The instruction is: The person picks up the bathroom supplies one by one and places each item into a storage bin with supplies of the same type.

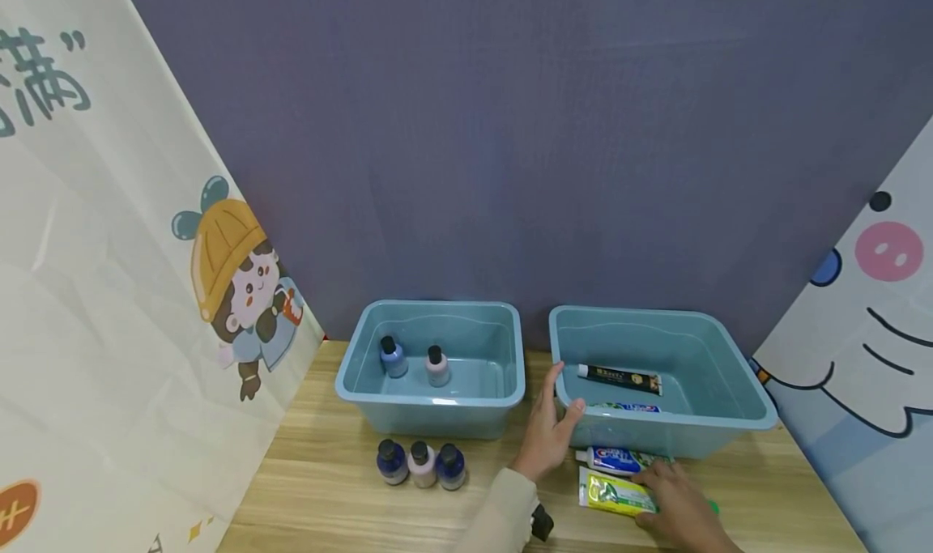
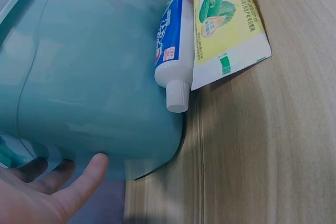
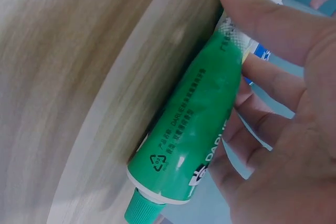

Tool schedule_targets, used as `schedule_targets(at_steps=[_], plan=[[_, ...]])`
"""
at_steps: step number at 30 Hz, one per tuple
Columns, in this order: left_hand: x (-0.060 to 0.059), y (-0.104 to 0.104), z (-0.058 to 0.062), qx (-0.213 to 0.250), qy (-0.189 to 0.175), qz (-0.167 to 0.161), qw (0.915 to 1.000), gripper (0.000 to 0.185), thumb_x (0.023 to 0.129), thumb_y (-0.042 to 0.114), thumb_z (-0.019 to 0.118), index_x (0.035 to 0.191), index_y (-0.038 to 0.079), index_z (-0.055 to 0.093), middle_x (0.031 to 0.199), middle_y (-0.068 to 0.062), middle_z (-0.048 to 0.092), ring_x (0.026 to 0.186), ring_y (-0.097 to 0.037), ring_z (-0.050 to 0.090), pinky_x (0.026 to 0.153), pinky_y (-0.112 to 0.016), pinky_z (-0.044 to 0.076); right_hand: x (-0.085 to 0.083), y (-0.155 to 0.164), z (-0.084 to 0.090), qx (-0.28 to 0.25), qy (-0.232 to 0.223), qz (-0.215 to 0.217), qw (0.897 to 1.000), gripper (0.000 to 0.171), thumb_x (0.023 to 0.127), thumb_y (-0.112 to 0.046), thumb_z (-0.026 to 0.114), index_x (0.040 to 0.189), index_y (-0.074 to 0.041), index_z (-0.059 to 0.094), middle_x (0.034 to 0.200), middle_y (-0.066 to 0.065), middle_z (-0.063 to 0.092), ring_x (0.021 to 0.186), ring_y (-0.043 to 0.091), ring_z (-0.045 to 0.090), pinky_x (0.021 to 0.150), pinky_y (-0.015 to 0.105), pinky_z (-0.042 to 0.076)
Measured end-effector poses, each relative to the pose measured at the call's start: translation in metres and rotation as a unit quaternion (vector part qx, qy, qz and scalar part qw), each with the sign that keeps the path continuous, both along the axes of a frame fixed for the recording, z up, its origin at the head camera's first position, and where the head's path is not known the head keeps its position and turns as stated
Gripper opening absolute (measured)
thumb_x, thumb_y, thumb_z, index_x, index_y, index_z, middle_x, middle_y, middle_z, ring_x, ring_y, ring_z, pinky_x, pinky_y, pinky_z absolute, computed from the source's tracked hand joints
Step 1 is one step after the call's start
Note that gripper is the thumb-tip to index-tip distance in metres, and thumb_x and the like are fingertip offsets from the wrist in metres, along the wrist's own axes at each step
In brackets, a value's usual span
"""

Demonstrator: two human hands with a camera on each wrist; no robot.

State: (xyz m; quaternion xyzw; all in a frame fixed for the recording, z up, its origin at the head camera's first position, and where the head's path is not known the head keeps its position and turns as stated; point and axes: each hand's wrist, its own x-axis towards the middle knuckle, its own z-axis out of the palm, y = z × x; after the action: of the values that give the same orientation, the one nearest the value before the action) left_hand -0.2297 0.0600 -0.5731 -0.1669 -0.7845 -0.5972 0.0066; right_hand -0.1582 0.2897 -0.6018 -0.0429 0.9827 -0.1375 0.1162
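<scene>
Green-and-yellow toothpaste tube (image 1: 615, 494) lies lower right of the head view on the worktop (image 1: 328, 488) under the right hand (image 1: 678, 500), left hand (image 1: 548, 427) steadying the bin (image 1: 729, 407); left wrist shows relaxed fingers (image 2: 79, 184); right wrist shows fingers (image 3: 273, 24) curling onto it, best gripped mid-body.

Two tubs (image 1: 430, 395); five bottles (image 1: 422, 464); four toothpaste tubes (image 1: 615, 494).
</scene>
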Motion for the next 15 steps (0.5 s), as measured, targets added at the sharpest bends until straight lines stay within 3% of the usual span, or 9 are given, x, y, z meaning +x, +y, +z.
schedule_targets(at_steps=[6, 15], plan=[[0.0012, -0.0003, 0.0015, 0.0, -0.003, -0.001, 1.0, 0.063, 0.106, 0.053, 0.045, 0.158, 0.054, 0.01, 0.17, 0.014, 0.02, 0.155, -0.026, 0.028, 0.119, -0.062, 0.031, 0.0009, -0.002, -0.0009, 0.006, 0.005, 0.0, 1.0, 0.056, 0.066, -0.037, 0.094, 0.114, -0.013, 0.075, 0.108, 0.001, 0.065, 0.103, 0.023, 0.056, 0.096, 0.056, 0.049], [0.0009, 0.0002, 0.001, -0.005, -0.003, 0.002, 1.0, 0.064, 0.104, 0.062, 0.042, 0.158, 0.055, 0.009, 0.169, 0.014, 0.02, 0.154, -0.026, 0.029, 0.118, -0.062, 0.032, -0.0002, -0.0038, 0.0004, 0.015, -0.007, 0.0, 1.0, 0.055, 0.066, -0.035, 0.094, 0.112, -0.014, 0.074, 0.107, 0.0, 0.066, 0.1, 0.023, 0.056, 0.094, 0.055, 0.049]])
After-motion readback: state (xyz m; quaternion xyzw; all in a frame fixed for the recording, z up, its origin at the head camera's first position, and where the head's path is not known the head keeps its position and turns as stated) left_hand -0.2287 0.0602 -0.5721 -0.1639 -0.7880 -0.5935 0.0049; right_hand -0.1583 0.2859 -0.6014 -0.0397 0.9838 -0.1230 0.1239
